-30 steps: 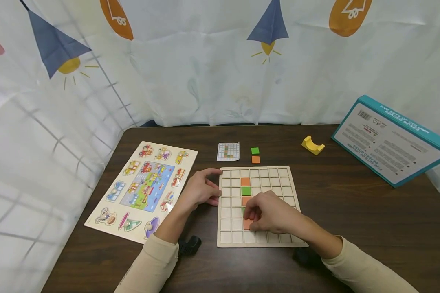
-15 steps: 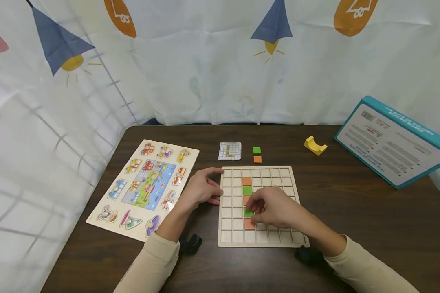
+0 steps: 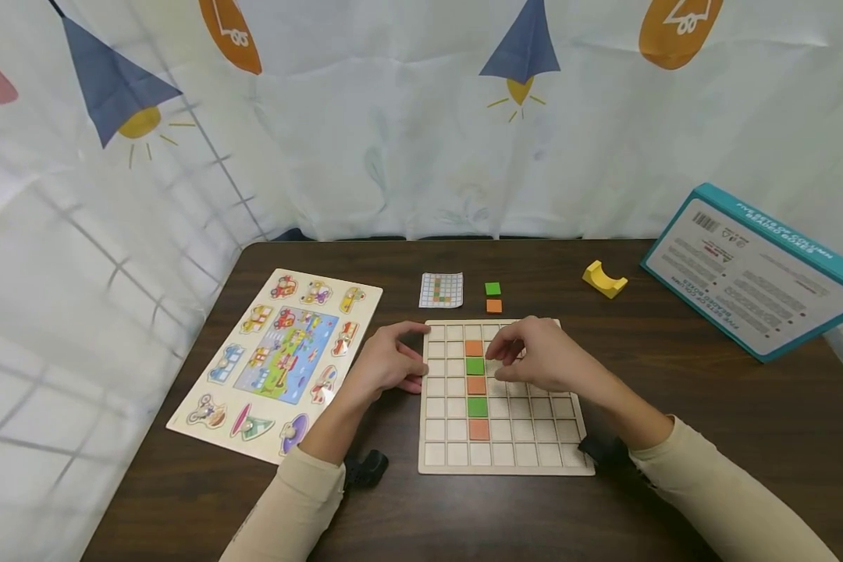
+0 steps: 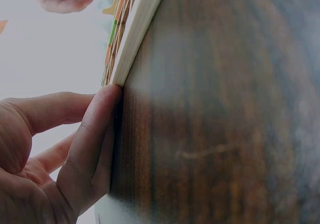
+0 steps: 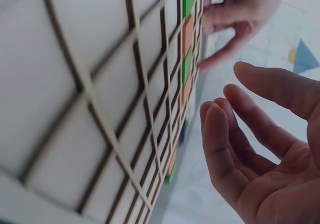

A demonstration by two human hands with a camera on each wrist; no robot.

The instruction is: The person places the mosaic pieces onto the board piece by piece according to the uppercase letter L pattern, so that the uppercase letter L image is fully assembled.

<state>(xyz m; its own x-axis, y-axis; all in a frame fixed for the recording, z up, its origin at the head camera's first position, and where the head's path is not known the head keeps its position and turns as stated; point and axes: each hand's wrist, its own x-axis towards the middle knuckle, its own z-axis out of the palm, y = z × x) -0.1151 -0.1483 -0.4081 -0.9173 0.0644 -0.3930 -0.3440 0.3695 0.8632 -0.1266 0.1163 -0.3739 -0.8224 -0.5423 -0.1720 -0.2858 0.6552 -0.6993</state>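
A wooden grid board (image 3: pixel 534 454) lies flat on the table, with one column of alternating orange and green square tiles, the lowest an orange tile (image 3: pixel 479 429). My left hand (image 3: pixel 386 361) touches the board's left edge, its fingertips right against the wooden side in the left wrist view. Above the upper middle of the board hovers my right hand (image 3: pixel 544 357). In the right wrist view its thumb and loosely bent fingers (image 5: pixel 217 129) stand apart with nothing between them. Behind the board lie a loose green tile (image 3: pixel 492 289) and a loose orange tile (image 3: pixel 494 307).
A small printed pattern card (image 3: pixel 441 290) lies beside the loose tiles. At the left is a vehicle peg puzzle (image 3: pixel 218 398), close to the left forearm. A yellow arched block (image 3: pixel 604 279) and a leaning teal box (image 3: pixel 745 273) are at the back right. A patterned curtain (image 3: pixel 407 156) hangs behind.
My right hand has moved up and away from the lower tiles toward the back of the board, uncovering the whole tile column. The left hand stays at the board's edge.
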